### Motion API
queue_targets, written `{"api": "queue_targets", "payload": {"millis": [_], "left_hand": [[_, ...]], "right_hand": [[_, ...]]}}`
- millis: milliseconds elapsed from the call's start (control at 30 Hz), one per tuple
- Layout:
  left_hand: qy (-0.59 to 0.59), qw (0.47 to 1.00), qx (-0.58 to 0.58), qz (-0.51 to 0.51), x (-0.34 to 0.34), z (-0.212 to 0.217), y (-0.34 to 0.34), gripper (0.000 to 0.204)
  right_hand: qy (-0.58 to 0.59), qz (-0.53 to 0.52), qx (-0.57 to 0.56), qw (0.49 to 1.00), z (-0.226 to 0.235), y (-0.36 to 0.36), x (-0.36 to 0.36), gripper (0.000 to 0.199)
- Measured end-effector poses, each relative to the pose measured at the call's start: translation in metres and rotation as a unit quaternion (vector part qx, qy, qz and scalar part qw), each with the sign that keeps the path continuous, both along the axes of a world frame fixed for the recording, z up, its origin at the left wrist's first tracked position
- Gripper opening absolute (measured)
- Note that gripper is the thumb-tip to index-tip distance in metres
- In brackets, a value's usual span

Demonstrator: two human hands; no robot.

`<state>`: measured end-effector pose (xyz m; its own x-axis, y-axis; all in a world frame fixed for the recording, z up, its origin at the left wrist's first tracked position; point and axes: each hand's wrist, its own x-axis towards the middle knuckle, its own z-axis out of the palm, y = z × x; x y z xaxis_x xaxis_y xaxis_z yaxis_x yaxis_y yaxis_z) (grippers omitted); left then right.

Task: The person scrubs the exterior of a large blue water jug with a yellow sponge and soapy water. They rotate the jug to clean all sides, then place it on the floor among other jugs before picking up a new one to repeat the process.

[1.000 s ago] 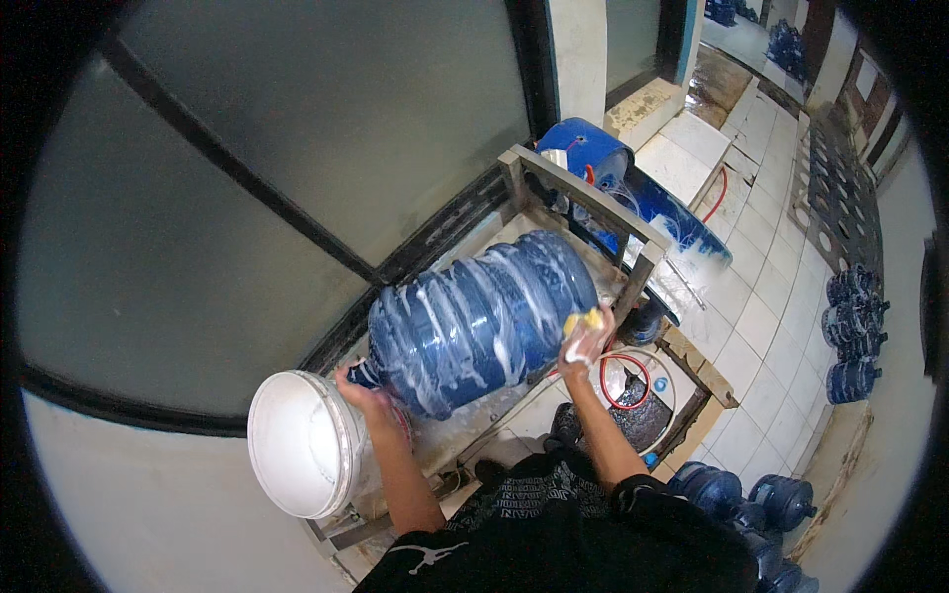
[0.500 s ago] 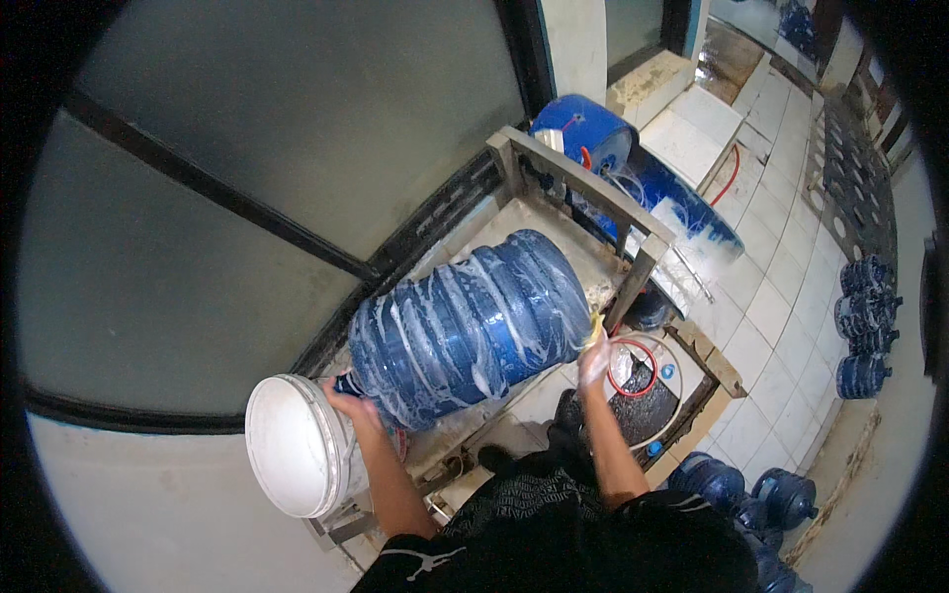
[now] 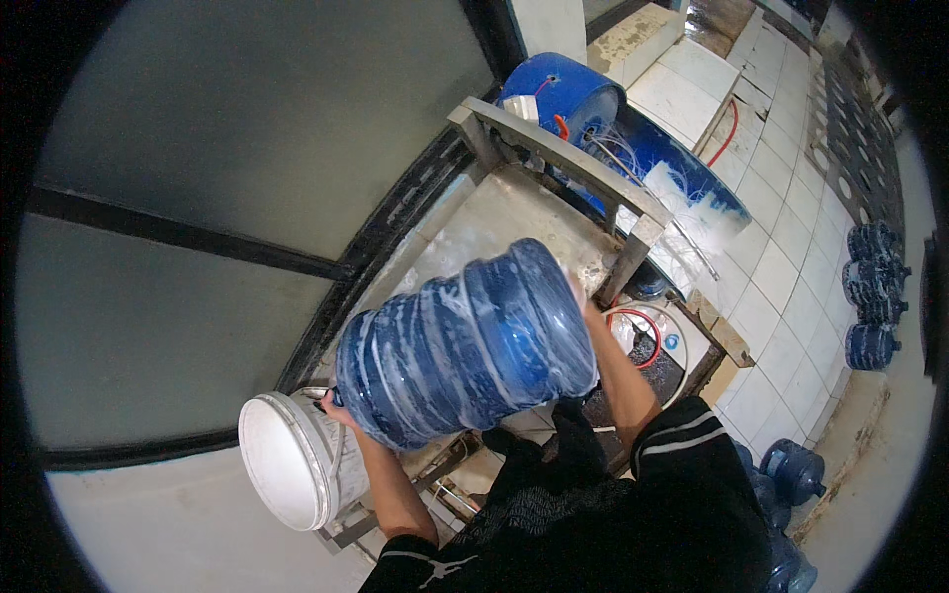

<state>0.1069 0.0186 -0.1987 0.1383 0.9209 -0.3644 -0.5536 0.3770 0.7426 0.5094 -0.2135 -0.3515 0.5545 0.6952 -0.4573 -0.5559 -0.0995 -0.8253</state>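
Note:
A large ribbed blue water jug (image 3: 465, 341), streaked with white suds, lies on its side, its neck to the left and its base to the right. My left hand (image 3: 339, 409) is closed round the neck. At the base end my right hand (image 3: 581, 289) reaches round to the far side; the jug hides most of its fingers, and whatever they hold is out of sight. Beneath the jug is a metal-framed bench (image 3: 529, 212) with a wet, pale top. Just left of my left hand stands a white bucket (image 3: 287, 460).
Frosted panes (image 3: 247, 128) in a dark frame border the bench. Beyond its far rail (image 3: 563, 148) are a blue drum (image 3: 563, 89) and a cut-open blue tub (image 3: 717, 183) with suds. A red hose (image 3: 652, 346) coils at right. More blue jugs (image 3: 794, 469) stand on the tiled floor.
My right hand, earlier at the base's near edge with something yellow, has moved round to its far side. The jug has turned slightly, showing more of its base. My left hand keeps the neck.

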Motion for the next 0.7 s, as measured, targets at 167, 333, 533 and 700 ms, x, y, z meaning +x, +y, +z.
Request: {"api": "queue_targets", "payload": {"millis": [167,333,533,700], "left_hand": [[0.005,1.000,-0.006,0.008,-0.032,-0.004,-0.006,0.059],[0.010,1.000,-0.010,0.011,-0.037,-0.007,-0.002,0.059],[-0.002,0.998,-0.021,-0.057,0.009,0.004,0.005,0.060],[0.128,0.987,0.050,0.083,-0.036,0.038,-0.023,0.042]], "right_hand": [[-0.111,0.020,0.117,0.987,0.078,-0.085,-0.080,0.050],[-0.221,0.010,0.221,0.950,0.193,-0.031,-0.039,0.048],[-0.283,0.012,0.005,0.959,-0.024,0.017,0.031,0.043],[-0.002,0.019,0.068,0.997,0.032,-0.060,-0.079,0.045]]}}
